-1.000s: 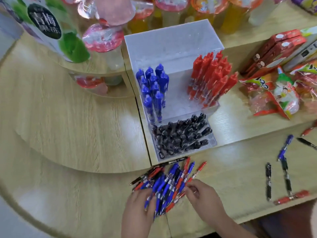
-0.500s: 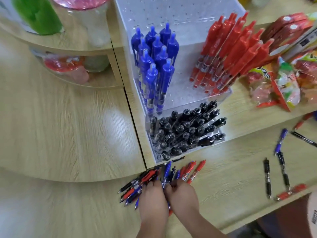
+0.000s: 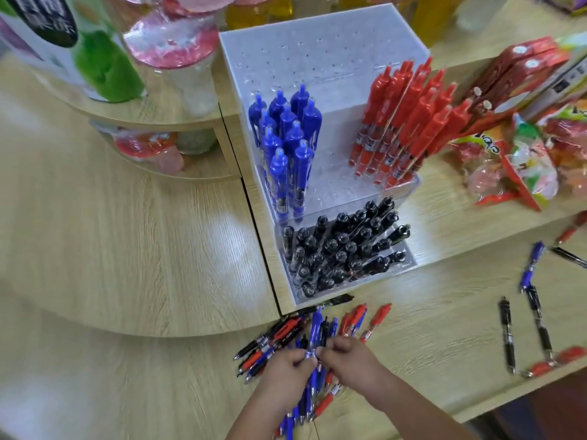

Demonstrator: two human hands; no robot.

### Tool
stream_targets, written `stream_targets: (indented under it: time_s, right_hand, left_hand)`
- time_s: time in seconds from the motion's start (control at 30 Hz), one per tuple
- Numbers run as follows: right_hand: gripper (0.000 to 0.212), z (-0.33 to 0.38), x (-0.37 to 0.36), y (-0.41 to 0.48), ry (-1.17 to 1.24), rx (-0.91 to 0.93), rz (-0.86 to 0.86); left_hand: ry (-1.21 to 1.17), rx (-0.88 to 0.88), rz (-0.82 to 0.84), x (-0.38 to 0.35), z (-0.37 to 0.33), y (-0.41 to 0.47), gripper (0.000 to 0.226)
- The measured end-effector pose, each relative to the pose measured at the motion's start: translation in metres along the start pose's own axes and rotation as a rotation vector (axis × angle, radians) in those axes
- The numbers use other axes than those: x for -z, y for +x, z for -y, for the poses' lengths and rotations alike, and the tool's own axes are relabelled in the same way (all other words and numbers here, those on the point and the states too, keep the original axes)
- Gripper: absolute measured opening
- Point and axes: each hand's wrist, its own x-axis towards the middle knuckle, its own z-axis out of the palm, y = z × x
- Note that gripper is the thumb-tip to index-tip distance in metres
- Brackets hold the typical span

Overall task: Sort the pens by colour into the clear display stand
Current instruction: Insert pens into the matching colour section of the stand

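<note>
The clear display stand (image 3: 320, 55) rises in steps. Blue pens (image 3: 287, 144) stand at its left, red pens (image 3: 403, 122) at its right, and black pens (image 3: 343, 246) fill the low front tier. In front of the stand lies a mixed pile of pens (image 3: 286, 338). My left hand (image 3: 282, 373) and my right hand (image 3: 349, 360) meet over the pile. Both pinch the same blue pen (image 3: 315, 328), which points up toward the stand. More blue and red pens lie under my wrists.
Several loose pens (image 3: 533, 300) lie on the wooden shelf at the right. Snack packets (image 3: 521, 154) and red boxes (image 3: 524, 68) sit right of the stand. Jelly cups (image 3: 171, 49) stand on a curved shelf at the left, drink bottles behind.
My hands have drawn together and taken one blue pen out of the pile. The camera has pulled back and tilted up a little since half a second ago.
</note>
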Motion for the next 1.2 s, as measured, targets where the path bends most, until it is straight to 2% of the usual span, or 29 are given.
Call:
stream_targets:
  time_s: [0.17,0.27,0.4,0.47,0.57,0.67,0.73,0.77,0.83,0.9,1.0,1.2]
  right_hand:
    - [0.031,-0.003,0.012,-0.005,-0.13,0.089,-0.058]
    - [0.034,0.005,0.028,-0.022,-0.156,0.14,-0.045]
    - [0.032,0.038,0.057,-0.073,-0.146,0.202,-0.052]
    - [0.028,0.057,0.075,-0.105,-0.168,0.279,-0.111]
    - [0.007,0.079,0.106,-0.144,-0.254,0.404,-0.243]
    - [0.016,0.107,0.131,-0.168,-0.32,0.502,-0.382]
    - [0.024,0.128,0.141,-0.175,-0.355,0.566,-0.441]
    - [0.025,0.137,0.144,-0.175,-0.392,0.59,-0.467]
    - [0.026,0.153,0.147,-0.169,-0.438,0.642,-0.504]
    - [0.028,0.165,0.149,-0.16,-0.48,0.68,-0.514]
    - [0.033,0.175,0.145,-0.148,-0.539,0.693,-0.456]
    - [0.014,0.156,0.137,-0.124,-0.746,0.669,-0.397]
  left_hand:
    - [0.075,-0.095,-0.157,0.01,0.0,-0.009,0.035]
    - [0.022,-0.143,-0.107,0.017,-0.008,-0.031,0.023]
    - [-0.031,-0.189,-0.184,0.027,-0.029,-0.082,0.025]
    - [-0.033,-0.208,-0.174,0.036,-0.039,-0.108,0.029]
    - [-0.036,-0.238,-0.154,0.048,-0.058,-0.146,0.025]
    - [0.049,-0.355,-0.207,0.058,-0.088,-0.179,0.019]
    - [0.037,-0.441,-0.275,0.064,-0.114,-0.193,0.007]
    - [0.042,-0.488,-0.3,0.068,-0.126,-0.196,0.008]
    - [0.077,-0.581,-0.363,0.073,-0.149,-0.197,0.026]
    - [0.05,-0.651,-0.442,0.077,-0.173,-0.192,0.027]
    - [0.015,-0.711,-0.478,0.075,-0.202,-0.187,0.014]
    - [-0.077,-0.681,-0.515,0.066,-0.217,-0.171,0.013]
